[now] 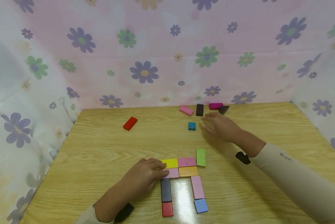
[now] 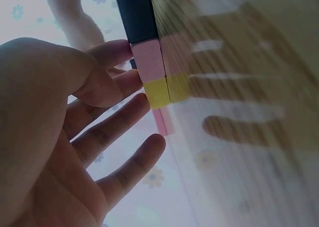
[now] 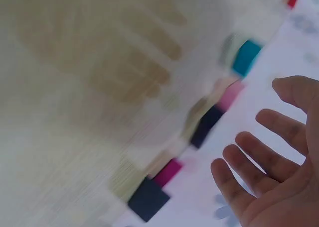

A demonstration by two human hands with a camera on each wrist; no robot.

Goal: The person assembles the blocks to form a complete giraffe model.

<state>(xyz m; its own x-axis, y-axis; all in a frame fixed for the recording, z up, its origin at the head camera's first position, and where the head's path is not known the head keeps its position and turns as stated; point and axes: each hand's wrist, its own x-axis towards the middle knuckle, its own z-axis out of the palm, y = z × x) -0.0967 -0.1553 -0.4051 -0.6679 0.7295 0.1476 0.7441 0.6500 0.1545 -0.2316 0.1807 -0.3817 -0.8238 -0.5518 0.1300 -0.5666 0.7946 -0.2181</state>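
Note:
My left hand (image 1: 145,175) touches the left ends of a yellow block (image 1: 170,163) and a light pink block (image 1: 173,173), its fingers spread in the left wrist view. Beside these lie a darker pink block (image 1: 187,161) and an orange one (image 1: 188,171). Two columns run down from them: black (image 1: 165,190) above red (image 1: 167,209), and pink (image 1: 197,187) above blue (image 1: 201,206). A green block (image 1: 201,157) stands at the upper right corner. Holding nothing, my right hand (image 1: 221,126) hovers right of a small teal block (image 1: 192,126), fingers apart.
Along the table's back edge lie a pink block (image 1: 186,110), a black block (image 1: 199,110), a magenta block (image 1: 216,106) and a dark pointed block (image 1: 224,109). Farther left is a red block (image 1: 130,123). Flowered cloth (image 1: 145,40) hangs behind and at both sides.

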